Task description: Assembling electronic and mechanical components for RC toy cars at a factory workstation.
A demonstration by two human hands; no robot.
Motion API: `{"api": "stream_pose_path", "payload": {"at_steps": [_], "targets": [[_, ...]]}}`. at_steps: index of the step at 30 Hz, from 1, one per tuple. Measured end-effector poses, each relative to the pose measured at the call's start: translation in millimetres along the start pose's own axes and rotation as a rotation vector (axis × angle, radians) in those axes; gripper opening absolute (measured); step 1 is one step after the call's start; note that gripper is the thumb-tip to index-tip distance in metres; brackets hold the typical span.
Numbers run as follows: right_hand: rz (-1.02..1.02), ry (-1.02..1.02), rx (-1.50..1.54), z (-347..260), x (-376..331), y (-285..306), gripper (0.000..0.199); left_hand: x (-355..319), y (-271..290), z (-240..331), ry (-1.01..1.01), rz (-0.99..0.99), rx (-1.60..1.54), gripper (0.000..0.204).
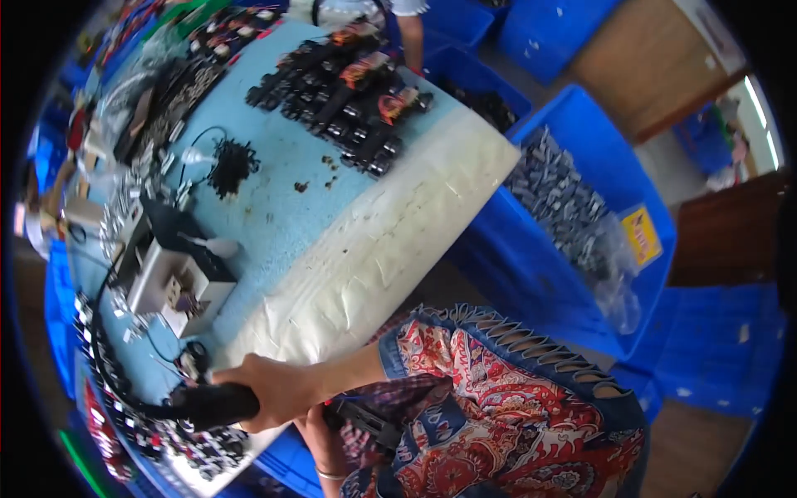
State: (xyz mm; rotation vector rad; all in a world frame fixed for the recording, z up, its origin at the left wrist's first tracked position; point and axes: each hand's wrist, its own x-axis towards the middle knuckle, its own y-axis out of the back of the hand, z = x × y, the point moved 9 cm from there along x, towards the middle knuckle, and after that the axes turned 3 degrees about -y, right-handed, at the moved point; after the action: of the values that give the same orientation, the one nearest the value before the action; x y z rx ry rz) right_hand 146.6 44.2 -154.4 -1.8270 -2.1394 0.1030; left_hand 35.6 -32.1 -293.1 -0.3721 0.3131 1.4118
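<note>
My right hand (278, 392) is wrapped round a black electric screwdriver (217, 407) at the table's near edge. Its cord runs off to the left, and its tip is hidden behind my hand. Just below, my left hand (320, 440), a bangle at the wrist, is closed by a black plastic part (369, 422) and appears to hold it over my lap. The right hand partly covers its fingers. Beyond the screwdriver, a metal box-shaped fixture (178, 290) stands on the blue tabletop (282, 216), with a white squeeze bottle (220, 246) beside it.
Black assemblies with wires (332, 95) stand in rows at the far side, near another person's arm (411, 41). A pile of small black pieces (232, 166) lies mid-table. White padding (382, 241) covers the right edge. A blue bin (573, 108) holds grey parts (556, 191).
</note>
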Motion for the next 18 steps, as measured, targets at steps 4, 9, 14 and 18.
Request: {"api": "stream_pose_path", "payload": {"at_steps": [4,9,14,18], "targets": [[-0.040,0.108,-0.047,-24,-10,0,0.032,-15,5,14,-0.230,-0.162,0.698,0.044],[-0.041,0.159,-0.004,-30,-26,10,0.030,-21,-16,22,-0.023,0.022,0.293,0.041],[0.019,0.300,0.268,-71,-12,31,0.035,-19,-25,23,0.027,0.062,0.032,0.040],[0.061,0.238,0.425,-74,15,50,0.040,-21,-40,38,-0.203,-0.103,0.278,0.047]]}}
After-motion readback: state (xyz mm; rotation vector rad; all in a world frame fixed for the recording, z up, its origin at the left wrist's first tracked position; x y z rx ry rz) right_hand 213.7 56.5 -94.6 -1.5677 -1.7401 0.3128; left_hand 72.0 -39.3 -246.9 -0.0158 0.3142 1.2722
